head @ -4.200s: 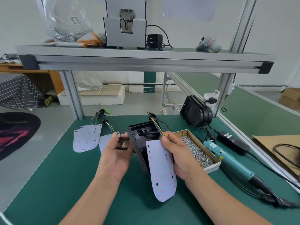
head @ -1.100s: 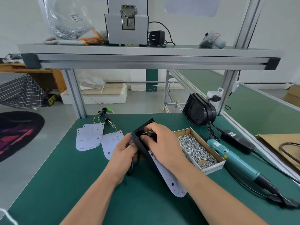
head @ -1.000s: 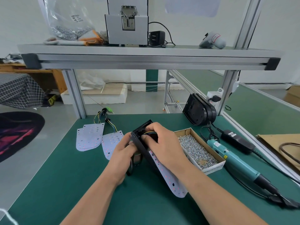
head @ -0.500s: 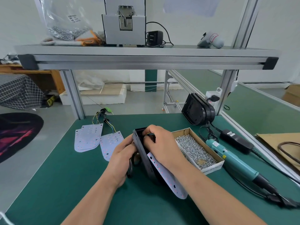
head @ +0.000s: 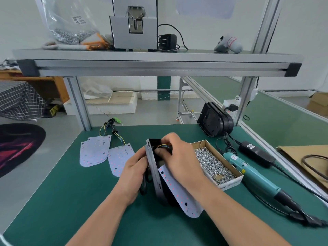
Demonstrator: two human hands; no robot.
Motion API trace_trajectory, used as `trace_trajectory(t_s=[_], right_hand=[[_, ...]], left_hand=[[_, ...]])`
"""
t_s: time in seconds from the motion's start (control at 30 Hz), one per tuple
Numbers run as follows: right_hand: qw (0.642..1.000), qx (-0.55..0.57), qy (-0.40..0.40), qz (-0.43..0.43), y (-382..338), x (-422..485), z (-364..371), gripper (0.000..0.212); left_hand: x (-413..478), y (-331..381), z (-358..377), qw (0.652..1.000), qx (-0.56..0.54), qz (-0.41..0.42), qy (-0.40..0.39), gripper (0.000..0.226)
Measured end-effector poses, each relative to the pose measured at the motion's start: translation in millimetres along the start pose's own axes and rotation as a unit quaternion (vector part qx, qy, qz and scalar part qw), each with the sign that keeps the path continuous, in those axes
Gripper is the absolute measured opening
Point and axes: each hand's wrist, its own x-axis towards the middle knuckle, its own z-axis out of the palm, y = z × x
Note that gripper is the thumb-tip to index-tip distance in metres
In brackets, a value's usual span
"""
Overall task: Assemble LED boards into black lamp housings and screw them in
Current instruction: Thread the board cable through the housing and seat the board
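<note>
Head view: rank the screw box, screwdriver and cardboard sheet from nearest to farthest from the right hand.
From the right hand:
1. Screw box, just to its right on the mat.
2. Screwdriver, beyond the box, further right.
3. Cardboard sheet, far right, past the bench edge.

**Lamp housing held mid-table**

A lamp housing (head: 154, 174) is standing on edge on the table (head: 71, 201). The left hand (head: 133, 172) is holding its left side; the right hand (head: 180, 157) is gripping the wires (head: 162, 145) at its far end. An LED board (head: 179, 192) is leaning along its right side, perhaps partly inside. Spare LED boards (head: 94, 151) are lying further left. A box of screws (head: 230, 184) is sitting just right of the housing, an electric screwdriver (head: 252, 173) lying right of that, a second housing (head: 213, 122) standing behind both.
</note>
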Motion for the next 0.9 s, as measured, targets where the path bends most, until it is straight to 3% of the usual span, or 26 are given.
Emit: trace_trajectory(t_s=[0.13,0.3,0.43,0.53,0.63,0.77,0.9], right_hand=[[0.999,-0.010,-0.012,-0.033,0.6,0.6,-1.8,0.009],[0.996,-0.003,-0.074,-0.052,-0.7,1.3,-4.4,0.022],[0.999,-0.001,-0.038,-0.027,4.5,4.4,-5.4,0.008],[1.000,0.014,0.003,0.004,6.0,1.7,-0.9,0.020],[1.000,0.023,0.000,0.005,5.5,1.8,2.8,0.017],[0.993,0.075,-0.086,0.024,4.6,7.9,-4.0,0.005],[0.987,0.051,-0.153,-0.007,6.0,9.3,-15.1,0.013]], left_hand=[[-1.3,2.2,-0.1,1.000,-0.006,0.010,-0.007,0.044],[-0.1,4.0,-1.3,0.999,-0.032,0.013,-0.001,0.036],[2.3,2.2,0.1,1.000,-0.027,0.007,-0.010,0.036],[3.8,1.7,0.0,1.000,-0.028,0.007,-0.004,0.036],[3.6,1.6,-0.1,0.999,-0.045,0.005,-0.004,0.034],[3.1,1.8,-0.6,0.998,-0.064,-0.001,-0.003,0.033],[5.4,1.5,0.5,0.997,-0.072,-0.005,0.009,0.029]])
